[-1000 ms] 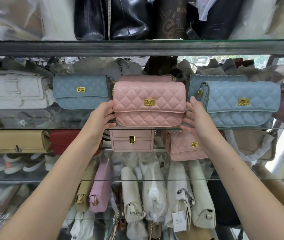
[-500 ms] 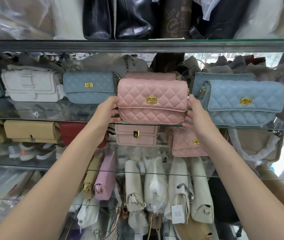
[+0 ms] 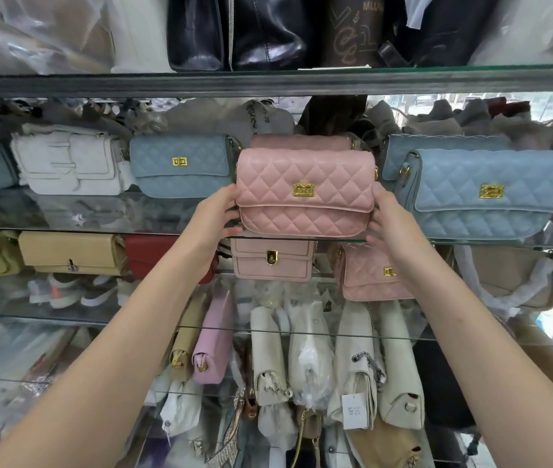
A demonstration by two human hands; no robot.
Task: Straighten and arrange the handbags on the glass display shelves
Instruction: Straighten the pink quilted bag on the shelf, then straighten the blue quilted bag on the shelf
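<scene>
A pink quilted handbag point(image 3: 305, 192) with a gold clasp stands upright at the front edge of the middle glass shelf point(image 3: 99, 228). My left hand point(image 3: 216, 214) presses its left end and my right hand point(image 3: 388, 219) its right end, so both grip the bag. A second pink bag point(image 3: 302, 141) stands right behind it, mostly hidden. To the right a light-blue quilted bag point(image 3: 484, 194) sits in front of another blue one point(image 3: 443, 143). A smaller blue bag point(image 3: 180, 165) and a white bag point(image 3: 72, 167) stand to the left.
Black bags point(image 3: 251, 28) fill the top shelf above a metal rail. On the shelf below are a beige bag point(image 3: 69, 253), a red one point(image 3: 148, 253) and two pink ones point(image 3: 273, 260). Cream bags point(image 3: 308, 352) and a lilac one stand on end lower down.
The pink bag sits slightly further back and tilted, with both hands still holding its ends. The view has shifted left, showing more of the left-hand bags.
</scene>
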